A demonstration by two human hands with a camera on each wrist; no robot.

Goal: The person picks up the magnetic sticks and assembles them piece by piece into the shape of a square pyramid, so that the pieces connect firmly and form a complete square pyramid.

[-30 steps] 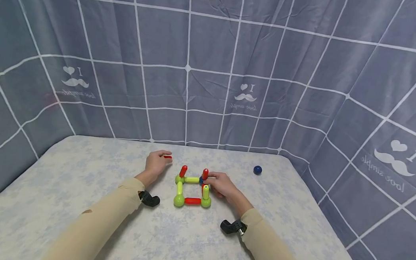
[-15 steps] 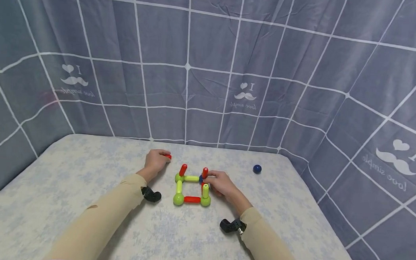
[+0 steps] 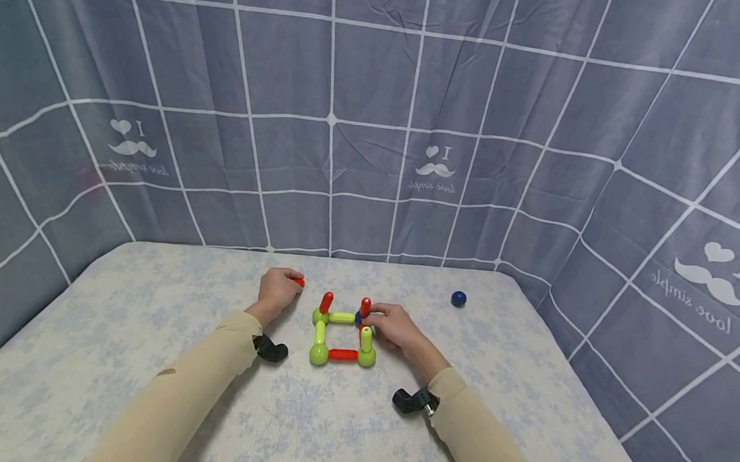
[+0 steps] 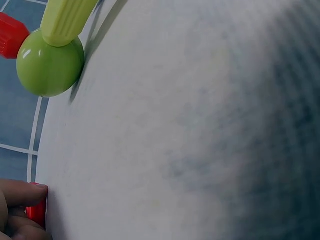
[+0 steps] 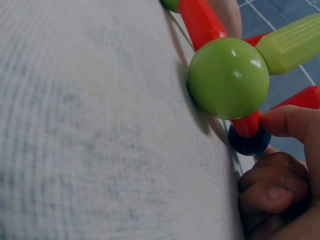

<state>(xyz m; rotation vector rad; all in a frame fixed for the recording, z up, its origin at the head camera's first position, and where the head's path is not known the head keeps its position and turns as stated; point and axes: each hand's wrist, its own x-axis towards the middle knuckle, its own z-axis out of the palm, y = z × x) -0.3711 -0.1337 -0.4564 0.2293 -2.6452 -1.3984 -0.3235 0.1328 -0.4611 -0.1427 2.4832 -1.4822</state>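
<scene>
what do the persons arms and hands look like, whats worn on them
Both arms wear long, close-fitting beige sleeves. Left hand and right hand are bare, with no gloves or rings in view. A small black camera unit sits at each wrist.

place: a home-style play corner set up for recording
walls: grey grid-patterned curtain [image 3: 377,118] with moustache prints
surface: pale floral tablecloth [image 3: 147,330]
clue: toy rod-and-ball pieces [image 3: 341,335]
</scene>
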